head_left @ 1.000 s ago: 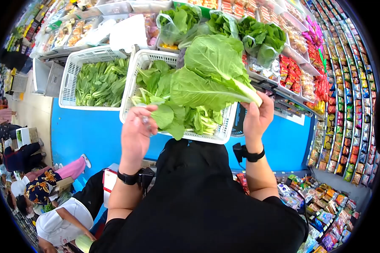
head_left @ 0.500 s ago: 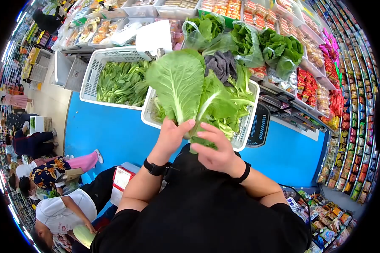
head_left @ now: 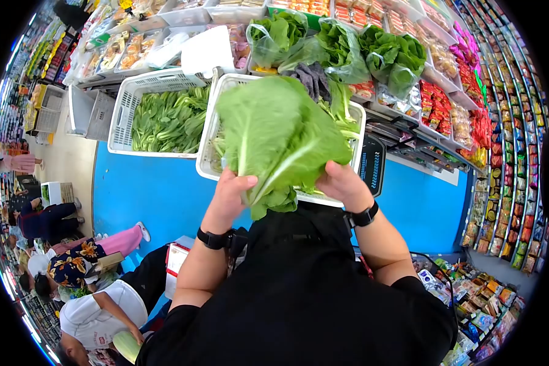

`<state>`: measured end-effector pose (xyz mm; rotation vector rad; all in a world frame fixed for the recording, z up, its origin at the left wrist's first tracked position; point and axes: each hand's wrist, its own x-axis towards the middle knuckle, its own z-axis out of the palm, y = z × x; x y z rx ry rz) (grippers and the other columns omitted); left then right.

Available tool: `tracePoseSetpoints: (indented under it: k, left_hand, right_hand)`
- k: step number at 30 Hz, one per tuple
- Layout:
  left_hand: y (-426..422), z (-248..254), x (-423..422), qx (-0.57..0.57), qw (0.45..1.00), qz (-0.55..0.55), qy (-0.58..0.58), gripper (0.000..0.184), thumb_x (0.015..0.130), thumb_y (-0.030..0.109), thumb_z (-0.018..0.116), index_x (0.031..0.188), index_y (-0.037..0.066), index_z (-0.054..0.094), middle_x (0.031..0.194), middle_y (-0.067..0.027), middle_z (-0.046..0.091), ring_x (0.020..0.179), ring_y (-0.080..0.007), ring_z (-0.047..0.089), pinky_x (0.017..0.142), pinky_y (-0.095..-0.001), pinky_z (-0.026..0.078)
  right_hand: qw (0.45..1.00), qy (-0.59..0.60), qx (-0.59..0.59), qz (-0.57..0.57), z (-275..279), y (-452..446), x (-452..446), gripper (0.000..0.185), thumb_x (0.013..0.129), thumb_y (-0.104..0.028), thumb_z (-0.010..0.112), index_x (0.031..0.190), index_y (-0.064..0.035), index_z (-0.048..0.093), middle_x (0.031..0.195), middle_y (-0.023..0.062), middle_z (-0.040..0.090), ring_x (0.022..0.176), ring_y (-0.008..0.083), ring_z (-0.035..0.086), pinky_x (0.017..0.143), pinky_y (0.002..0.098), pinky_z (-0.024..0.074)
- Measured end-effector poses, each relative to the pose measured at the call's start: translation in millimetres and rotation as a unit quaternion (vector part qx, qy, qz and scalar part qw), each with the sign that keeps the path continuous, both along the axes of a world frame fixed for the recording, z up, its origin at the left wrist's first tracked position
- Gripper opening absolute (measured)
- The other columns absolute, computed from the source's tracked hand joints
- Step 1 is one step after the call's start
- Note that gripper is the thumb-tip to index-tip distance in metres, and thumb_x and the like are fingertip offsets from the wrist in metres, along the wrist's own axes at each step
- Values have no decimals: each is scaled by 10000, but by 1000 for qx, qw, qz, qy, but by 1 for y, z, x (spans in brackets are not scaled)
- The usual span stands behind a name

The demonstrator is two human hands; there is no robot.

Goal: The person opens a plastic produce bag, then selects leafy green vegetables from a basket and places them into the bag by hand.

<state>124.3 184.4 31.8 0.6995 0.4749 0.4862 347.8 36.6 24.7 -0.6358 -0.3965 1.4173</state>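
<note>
A bunch of large leafy greens [head_left: 280, 134] with pale ribs is held up in front of me, slightly blurred. My left hand [head_left: 229, 192] is closed on its lower left part, thumb lying over the stems. At the lower right edge of the leaves, my right hand [head_left: 346, 185] grips with the thumb in front; its fingers are mostly hidden behind. Beneath the bunch stands a white plastic crate [head_left: 207, 160] with more greens in it. A dark grey cloth [head_left: 313, 81] lies at the crate's far side.
Left of it, another white crate [head_left: 121, 125] holds thin-stemmed greens [head_left: 168, 122]. Several bagged leafy greens [head_left: 338, 52] sit beyond, among trays of packaged food. A person in a white shirt [head_left: 107, 314] holds a pale green melon-like item at lower left. Packed shelves [head_left: 500, 140] line the right.
My right hand has moved right, from the middle stems to the bunch's right edge. The leaves have spread wider and turned. The view has shifted slightly.
</note>
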Motion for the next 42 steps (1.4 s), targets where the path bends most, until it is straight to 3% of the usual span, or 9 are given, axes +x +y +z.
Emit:
tracePoseSetpoints:
  k: [2, 9, 13, 25, 28, 32, 35, 40, 42]
  left_hand:
    - [6, 1, -2, 61, 992, -107, 9, 602, 952, 153, 668, 1496, -49, 507, 1384, -151, 665, 1237, -246, 664, 1055, -396, 539]
    - [9, 17, 14, 193, 959, -159, 132, 461, 1097, 180, 587, 1498, -37, 520, 1400, -115, 653, 1242, -193, 627, 1058, -369, 516]
    - [16, -12, 16, 320, 930, -46, 178, 732, 1116, 581, 405, 1556, -4, 416, 1453, -119, 606, 1223, -181, 545, 1019, -351, 450]
    - [5, -44, 20, 117, 990, 78, 12, 526, 1093, 594, 446, 1397, 165, 445, 1302, -130, 628, 991, -185, 583, 876, -363, 470]
    - [-6, -42, 22, 124, 988, 97, -4, 506, 1087, 572, 489, 1383, 164, 451, 1275, -114, 596, 978, -210, 612, 835, -401, 509]
    - [-9, -49, 15, 102, 988, 115, 12, 487, 1082, 558, 504, 1367, 165, 463, 1285, -101, 575, 965, -215, 601, 826, -405, 511]
    - [-2, -52, 2, 103, 987, 124, 22, 481, 1075, 556, 510, 1355, 167, 477, 1276, -100, 580, 951, -210, 596, 823, -398, 505]
    - [2, -55, -19, 84, 993, 81, 19, 484, 1060, 561, 511, 1333, 161, 498, 1234, -94, 603, 951, -193, 591, 815, -390, 499]
    - [-1, -58, -26, 104, 994, 21, 28, 511, 1054, 573, 503, 1325, 140, 497, 1216, -91, 616, 953, -186, 591, 820, -390, 502]
  right_hand:
    - [997, 50, 39, 53, -9, 5, 16, 766, 939, -255, 827, 1569, -65, 436, 1528, 116, 571, 1408, 309, 559, 1173, 499, 474]
    - [998, 2, -49, 38, 2, 24, 18, 656, 907, -28, 782, 1500, -28, 501, 1432, 127, 634, 1285, 305, 644, 1079, 470, 551]
    - [988, -51, -116, -90, 15, 20, 25, 549, 933, 62, 691, 1456, -14, 542, 1410, 140, 645, 1268, 321, 650, 1079, 498, 561]
    - [943, 52, -117, -307, -40, 1, -18, 482, 1000, -7, 680, 1458, -73, 543, 1407, 78, 641, 1274, 273, 637, 1097, 480, 535]
    - [947, 104, -121, -280, -55, 10, -49, 451, 1011, -19, 680, 1442, -70, 556, 1395, 75, 648, 1265, 254, 639, 1080, 440, 538]
    - [981, -168, -101, 15, -98, -5, -50, 547, 919, -168, 839, 1398, -29, 614, 1392, 86, 659, 1294, 230, 614, 1068, 371, 510]
    - [886, -403, -98, 208, -91, -25, -21, 812, 859, -227, 888, 1545, -10, 512, 1499, 135, 610, 1358, 230, 568, 1182, 371, 410]
    - [988, 57, -139, 44, -121, -31, -16, 677, 1015, -305, 747, 1561, -33, 454, 1504, 118, 591, 1356, 257, 596, 1142, 418, 489]
    - [982, 68, -172, 42, -121, -20, -17, 688, 1018, -348, 743, 1554, -28, 455, 1497, 109, 595, 1341, 242, 599, 1135, 405, 487]
